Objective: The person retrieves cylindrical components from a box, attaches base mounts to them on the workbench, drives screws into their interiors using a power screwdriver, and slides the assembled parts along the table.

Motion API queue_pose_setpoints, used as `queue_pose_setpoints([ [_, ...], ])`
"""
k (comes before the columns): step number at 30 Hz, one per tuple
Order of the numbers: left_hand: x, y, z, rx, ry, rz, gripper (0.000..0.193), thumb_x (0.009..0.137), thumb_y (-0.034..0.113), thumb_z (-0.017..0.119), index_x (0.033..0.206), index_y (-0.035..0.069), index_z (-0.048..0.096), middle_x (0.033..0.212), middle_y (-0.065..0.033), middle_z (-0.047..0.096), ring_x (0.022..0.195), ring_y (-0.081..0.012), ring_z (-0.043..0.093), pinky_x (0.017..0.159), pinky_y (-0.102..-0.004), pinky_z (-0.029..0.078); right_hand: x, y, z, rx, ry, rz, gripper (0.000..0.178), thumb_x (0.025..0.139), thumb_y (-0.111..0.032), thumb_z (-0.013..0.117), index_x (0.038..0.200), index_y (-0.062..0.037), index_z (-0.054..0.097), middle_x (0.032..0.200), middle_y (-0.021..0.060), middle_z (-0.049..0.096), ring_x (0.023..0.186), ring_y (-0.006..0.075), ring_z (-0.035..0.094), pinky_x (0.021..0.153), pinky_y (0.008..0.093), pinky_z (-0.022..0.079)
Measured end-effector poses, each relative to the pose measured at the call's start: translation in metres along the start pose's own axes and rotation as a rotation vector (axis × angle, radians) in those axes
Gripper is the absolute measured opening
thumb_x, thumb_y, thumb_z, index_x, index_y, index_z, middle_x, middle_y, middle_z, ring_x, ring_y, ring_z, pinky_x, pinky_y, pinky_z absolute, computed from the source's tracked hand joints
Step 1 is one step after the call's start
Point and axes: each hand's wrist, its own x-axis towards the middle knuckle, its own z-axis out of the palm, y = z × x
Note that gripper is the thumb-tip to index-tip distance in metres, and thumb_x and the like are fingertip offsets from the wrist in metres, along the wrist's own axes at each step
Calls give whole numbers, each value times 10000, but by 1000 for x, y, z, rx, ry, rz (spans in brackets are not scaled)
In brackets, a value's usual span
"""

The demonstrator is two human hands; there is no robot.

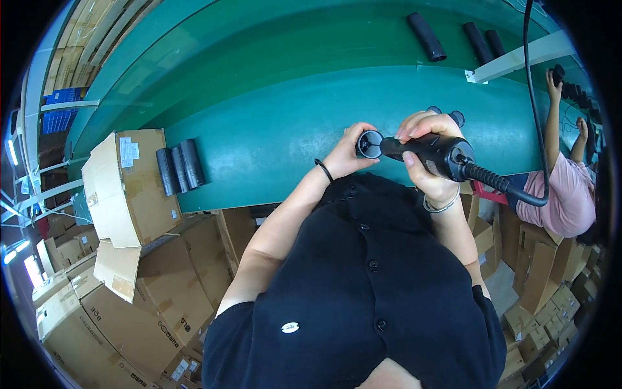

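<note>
My left hand (346, 154) holds a short black tube (370, 144), its open round end turned toward the right. Wrapped round a black corded electric screwdriver (447, 154), my right hand (435, 185) holds it level. The tool's front end is at the tube's right side; whether it touches the tube cannot be made out. A thick ribbed cable (487, 176) runs from the tool's back end and curves upward on the right. Just behind my right hand, the ends of two black cylinders (457, 118) show, mostly hidden by it.
On the green workbench (272, 149), several black tubes (188, 163) stand at the left by an open cardboard box (146, 188). More tubes (426, 37) lie on the far strip. A white metal bar (518, 61) crosses at the right, where another person (564, 194) works. Cartons (123, 324) fill the lower left.
</note>
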Motion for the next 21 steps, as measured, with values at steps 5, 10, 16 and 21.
queue_pose_setpoints([
  [5,2,-4,0,-49,-7,-10,596,605,118,761,1118,102,459,1074,-102,491,1050,-281,430,916,-360,351,2,1,0,4,-9,19,273,618,74,613,868,14,522,839,132,574,768,164,579,702,262,477],
  [10,2,-6,0,-33,-3,-13,591,607,115,758,1116,102,458,1071,-100,492,1045,-280,431,916,-360,351,3,1,-2,-18,-42,10,277,628,80,611,879,14,513,853,132,567,778,164,577,708,266,480],
  [16,3,-10,2,-75,3,4,584,606,112,756,1111,102,464,1066,-92,498,1045,-275,432,916,-358,351,4,2,-1,9,-27,31,282,634,85,610,888,13,511,859,127,565,786,163,577,714,267,482],
  [21,2,-11,2,-78,5,7,584,604,109,754,1112,101,465,1069,-90,498,1046,-274,432,918,-357,351,4,2,1,-7,-10,24,280,637,91,607,887,8,512,852,127,567,783,162,577,705,267,481],
])
